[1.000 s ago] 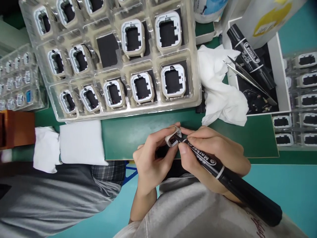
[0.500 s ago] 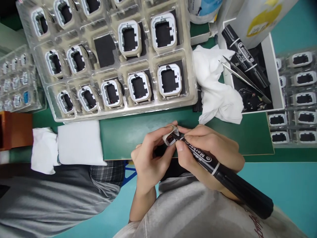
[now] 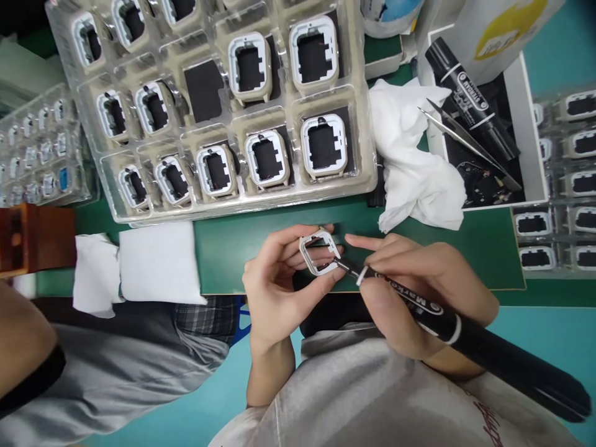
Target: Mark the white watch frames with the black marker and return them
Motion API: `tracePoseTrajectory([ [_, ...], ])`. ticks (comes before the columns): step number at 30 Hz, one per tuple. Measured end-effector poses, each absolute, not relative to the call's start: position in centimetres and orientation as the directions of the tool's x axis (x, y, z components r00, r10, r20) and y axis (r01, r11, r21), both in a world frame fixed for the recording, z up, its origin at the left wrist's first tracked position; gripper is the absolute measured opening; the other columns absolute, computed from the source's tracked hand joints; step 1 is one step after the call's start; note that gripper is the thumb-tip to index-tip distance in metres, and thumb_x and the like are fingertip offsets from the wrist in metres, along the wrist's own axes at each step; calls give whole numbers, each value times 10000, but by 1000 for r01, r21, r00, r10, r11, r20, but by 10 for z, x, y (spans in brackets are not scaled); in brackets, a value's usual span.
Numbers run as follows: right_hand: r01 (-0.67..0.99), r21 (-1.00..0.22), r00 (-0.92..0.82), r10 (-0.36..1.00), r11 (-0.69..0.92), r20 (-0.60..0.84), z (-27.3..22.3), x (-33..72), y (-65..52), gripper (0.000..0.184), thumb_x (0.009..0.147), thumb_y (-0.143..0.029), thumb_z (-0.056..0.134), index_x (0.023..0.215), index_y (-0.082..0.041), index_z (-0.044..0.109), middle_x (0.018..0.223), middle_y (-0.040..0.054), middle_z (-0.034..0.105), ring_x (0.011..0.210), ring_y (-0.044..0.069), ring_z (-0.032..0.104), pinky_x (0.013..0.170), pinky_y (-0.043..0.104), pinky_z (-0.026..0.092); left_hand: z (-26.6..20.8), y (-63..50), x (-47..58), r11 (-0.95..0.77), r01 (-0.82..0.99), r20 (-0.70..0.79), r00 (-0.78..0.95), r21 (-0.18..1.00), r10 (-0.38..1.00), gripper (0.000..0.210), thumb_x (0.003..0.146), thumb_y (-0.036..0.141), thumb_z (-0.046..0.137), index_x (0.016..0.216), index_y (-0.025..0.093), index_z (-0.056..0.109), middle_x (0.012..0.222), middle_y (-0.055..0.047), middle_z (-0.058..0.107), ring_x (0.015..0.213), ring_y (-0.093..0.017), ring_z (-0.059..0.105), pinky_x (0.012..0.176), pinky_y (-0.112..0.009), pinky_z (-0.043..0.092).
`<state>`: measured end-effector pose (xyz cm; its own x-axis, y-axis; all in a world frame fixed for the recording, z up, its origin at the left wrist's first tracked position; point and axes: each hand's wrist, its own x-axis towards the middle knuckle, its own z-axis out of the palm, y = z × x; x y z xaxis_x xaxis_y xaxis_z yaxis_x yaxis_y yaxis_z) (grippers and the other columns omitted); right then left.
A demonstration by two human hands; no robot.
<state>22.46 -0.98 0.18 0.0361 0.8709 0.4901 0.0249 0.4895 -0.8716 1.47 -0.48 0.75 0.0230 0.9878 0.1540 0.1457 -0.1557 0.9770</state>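
Between the thumb and fingers of my left hand is a small square watch-case frame, white-rimmed with a beige body, its opening facing up toward me. My right hand grips a black marker pen like a writing pen, index finger stretched out. The marker's tip is at the lower right corner of the frame; whether it touches cannot be made out. Ahead lies a clear plastic tray with several similar frames, such as one white frame, and one pocket without a frame.
Right of the tray lie crumpled white tissue and a white box with tweezers and another marker. More frame trays stand far right. Folded white cloth lies left. Another person's arm shows lower left.
My left hand has turned the frame from edge-on to face up. My right hand has drawn back to the right with the marker. A neighbouring person's arm has come into view at left.
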Motion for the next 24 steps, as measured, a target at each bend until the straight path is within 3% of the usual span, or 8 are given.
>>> tracePoseTrajectory([
  [2, -28, -873, -11, 873, 487, 487, -3, 232, -13, 311, 1067, -124, 930, 1346, -251, 876, 889, 1, 907, 919, 319, 1010, 1097, 499, 905, 7, -3, 13, -155, 118, 153, 26, 981, 988, 597, 976, 488, 1205, 1391, 246, 850, 1356, -123, 1015, 1004, -281, 1032, 942, -352, 885],
  [5, 39, -889, -72, 889, 456, 453, -6, 234, -15, 557, 1002, -49, 941, 1519, -230, 840, 1225, 101, 1000, 917, 305, 1010, 802, 359, 879, 4, -3, 11, -175, 106, 172, 37, 979, 984, 576, 1003, 446, 1189, 1427, 259, 847, 1393, -115, 1010, 984, -249, 1024, 933, -316, 871],
  [7, 78, -894, -61, 898, 440, 437, -3, 227, -13, 559, 990, -44, 950, 1494, -259, 836, 1307, 108, 999, 811, 254, 966, 692, 324, 828, 3, -3, 11, -192, 131, 188, 42, 973, 981, 559, 1032, 467, 1164, 1440, 262, 842, 1399, -117, 1007, 1006, -254, 1025, 942, -323, 872],
  [10, 132, -860, 69, 861, 494, 505, 5, 212, -5, 404, 995, -40, 930, 1289, -303, 847, 990, -2, 934, 743, 234, 912, 878, 403, 889, 1, -3, 12, -221, 155, 216, 50, 963, 975, 527, 1076, 475, 1124, 1469, 267, 841, 1423, -125, 1001, 1121, -286, 1032, 1010, -351, 876],
  [12, 163, -821, 65, 824, 548, 563, 10, 205, -1, 383, 983, -22, 923, 1199, -324, 830, 907, -42, 894, 745, 237, 908, 947, 451, 914, 0, -5, 11, -239, 159, 232, 59, 958, 971, 515, 1094, 449, 1108, 1502, 273, 848, 1446, -125, 996, 1190, -297, 1028, 1047, -353, 871],
  [15, 182, -809, 29, 819, 560, 573, 12, 203, 2, 399, 993, -12, 916, 1176, -348, 804, 928, -57, 906, 765, 233, 910, 965, 485, 928, -1, -9, 10, -245, 185, 236, 70, 952, 969, 503, 1115, 422, 1087, 1541, 281, 860, 1474, -126, 989, 1238, -309, 1022, 1054, -355, 870],
  [19, 192, -796, 43, 805, 575, 592, 11, 204, 2, 349, 1025, -20, 917, 1171, -322, 819, 908, -38, 895, 785, 233, 929, 953, 427, 920, -3, -13, 8, -251, 226, 241, 71, 941, 968, 438, 1179, 364, 1007, 1586, 287, 864, 1497, -132, 982, 1305, -326, 1009, 1059, -368, 873],
  [24, 212, -789, 43, 801, 577, 597, 11, 203, 2, 344, 999, -14, 946, 1164, -295, 837, 938, -9, 921, 837, 272, 968, 915, 434, 919, -4, -15, 9, -282, 242, 270, 83, 928, 959, 479, 1156, 222, 998, 1608, 308, 864, 1524, -106, 978, 1257, -299, 1016, 1052, -347, 870],
])
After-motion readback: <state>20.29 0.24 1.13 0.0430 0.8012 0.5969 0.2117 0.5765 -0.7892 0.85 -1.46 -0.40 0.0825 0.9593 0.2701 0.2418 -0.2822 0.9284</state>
